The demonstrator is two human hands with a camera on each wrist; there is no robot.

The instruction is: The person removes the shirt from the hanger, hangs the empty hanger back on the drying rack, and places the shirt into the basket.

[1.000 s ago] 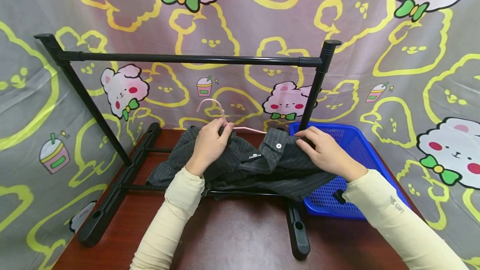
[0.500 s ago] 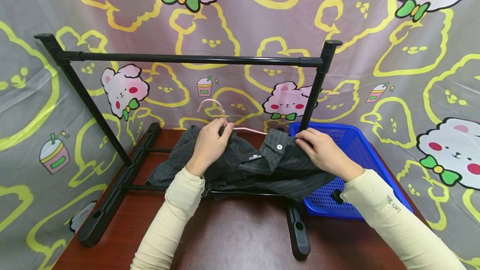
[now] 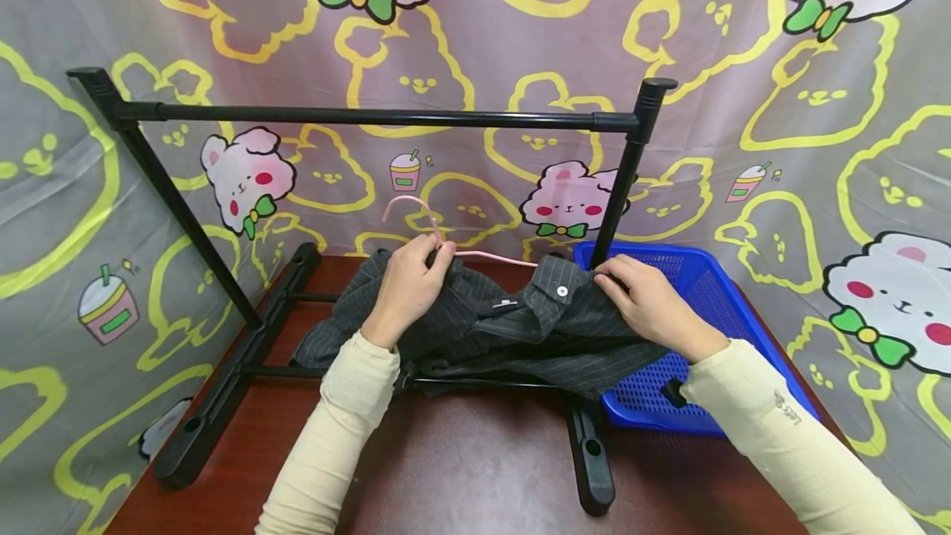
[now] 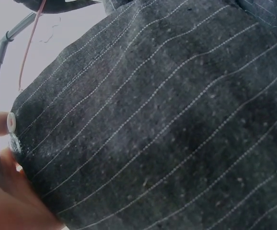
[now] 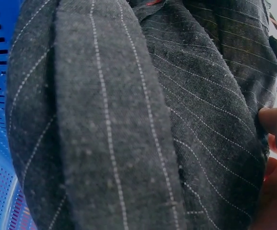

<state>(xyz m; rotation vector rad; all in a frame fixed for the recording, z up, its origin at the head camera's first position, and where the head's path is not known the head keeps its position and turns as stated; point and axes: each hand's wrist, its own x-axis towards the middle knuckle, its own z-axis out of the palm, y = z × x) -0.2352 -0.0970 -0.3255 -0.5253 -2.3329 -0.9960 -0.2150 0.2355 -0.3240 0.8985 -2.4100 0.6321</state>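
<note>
— How far along does it look from where you stand?

— Going from the left: the black garment rack (image 3: 371,116) stands on the reddish-brown table (image 3: 461,469) with its top bar bare, so nothing is hung on it. In front of it the left hand (image 3: 407,287) has its fingers curled round the neck of the pink wire hanger (image 3: 438,231), just below the hook, which sticks up clear of the cloth.

— And the shirt itself?

— The dark pinstriped shirt (image 3: 490,329) lies crumpled over the rack's low crossbar, its right edge spilling onto the blue plastic basket (image 3: 706,304). 1 arm of the hanger runs right toward the collar, where a white button (image 3: 562,291) shows. I can't tell how far the wire sits inside the shoulders; the wrist views are nearly all fabric.

— What's the right hand doing?

— The right hand (image 3: 648,304) pinches the cloth beside the collar, fingers bent onto the fabric at the basket's near rim.

— So, halfway?

— My guess is early to middle. The hanger is at the neck opening with both hands on the job, yet the shirt isn't squared on it, and lifting it to the bar is not yet done.
</note>
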